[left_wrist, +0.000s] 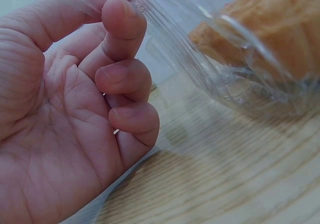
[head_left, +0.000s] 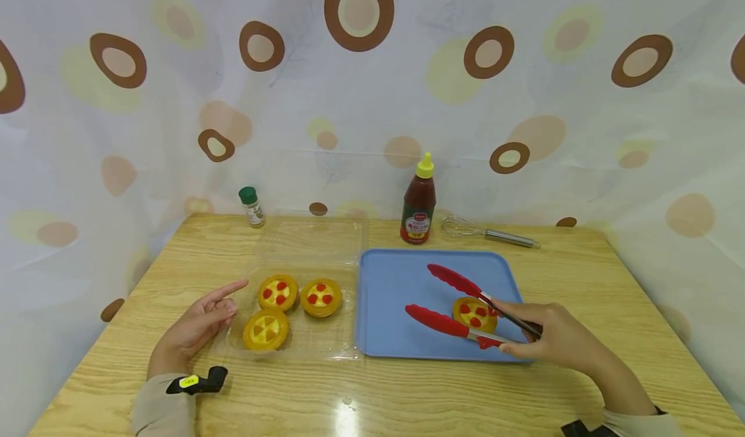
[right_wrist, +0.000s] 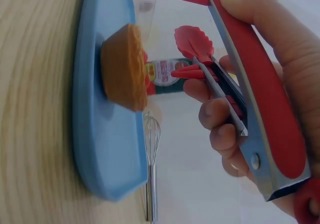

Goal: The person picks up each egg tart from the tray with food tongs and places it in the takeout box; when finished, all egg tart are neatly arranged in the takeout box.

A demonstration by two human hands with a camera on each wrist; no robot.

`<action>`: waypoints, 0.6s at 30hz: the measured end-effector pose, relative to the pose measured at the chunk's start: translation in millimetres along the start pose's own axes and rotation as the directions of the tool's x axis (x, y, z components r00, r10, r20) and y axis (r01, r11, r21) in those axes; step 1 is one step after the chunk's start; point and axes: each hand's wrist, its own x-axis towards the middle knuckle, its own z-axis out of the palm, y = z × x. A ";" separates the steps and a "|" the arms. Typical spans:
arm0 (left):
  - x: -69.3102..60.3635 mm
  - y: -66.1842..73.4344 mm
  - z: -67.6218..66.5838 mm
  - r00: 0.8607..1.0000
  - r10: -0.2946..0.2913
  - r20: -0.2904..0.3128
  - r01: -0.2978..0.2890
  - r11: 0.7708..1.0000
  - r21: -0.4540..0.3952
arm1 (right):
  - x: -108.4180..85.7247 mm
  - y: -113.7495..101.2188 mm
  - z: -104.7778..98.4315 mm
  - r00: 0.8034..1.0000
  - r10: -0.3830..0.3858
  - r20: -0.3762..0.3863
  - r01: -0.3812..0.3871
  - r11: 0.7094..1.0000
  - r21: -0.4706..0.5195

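"Where's the tart?"

"The single tart [head_left: 474, 311] sits upright on the blue tray [head_left: 390, 288], towards its near right part, red pieces on top. Seen from above, the spread arms of the red tongs [head_left: 436, 320] run either side of it; in the right wrist view they are clear of it."

"And the right hand [head_left: 555, 333]?"

"It reaches in from the lower right, wrist bent so the tongs point left. The thumb presses one arm, the fingers curl round the other. The grip is firm, but the tongs themselves stand wide."

"The left hand [head_left: 200, 324]?"

"Palm turned inward at the left edge of the clear container [head_left: 323, 343], index stretched out, the other fingers loosely bent. I can't tell whether it pinches the rim or only touches it."

"What's in the container?"

"Three more tarts [head_left: 277, 293], two topped with red, one with yellow wedges."

"Further back?"

"Along the worktop [head_left: 407, 398]'s far edge: a green-capped shaker [head_left: 252, 207], a yellow-capped sauce bottle [head_left: 418, 207] and, right of that, a whisk [head_left: 489, 232] lying flat."
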 end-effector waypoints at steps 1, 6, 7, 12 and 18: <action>-0.2 0.0 0.1 1.000 0.002 0.000 -0.002 1.000 -0.002 | -2.6 0.6 -1.4 1.000 0.004 -0.005 -0.004 1.000 -0.007; -0.7 0.2 0.4 1.000 0.000 -0.010 0.000 1.000 0.001 | -15.2 4.4 -6.4 1.000 0.016 -0.023 -0.017 0.999 -0.047; -0.8 0.2 0.3 1.000 0.000 -0.009 0.000 1.000 0.003 | -17.4 5.1 -7.1 1.000 0.018 -0.024 -0.019 0.999 -0.046; -1.1 0.5 0.6 1.000 0.001 -0.001 -0.001 1.000 0.008 | -27.5 8.2 -10.0 0.998 0.043 -0.039 -0.045 0.998 -0.044; -0.3 1.0 0.8 1.000 0.000 -0.002 0.000 1.000 -0.001 | -38.3 13.5 -12.1 0.997 0.067 -0.039 -0.070 0.994 -0.078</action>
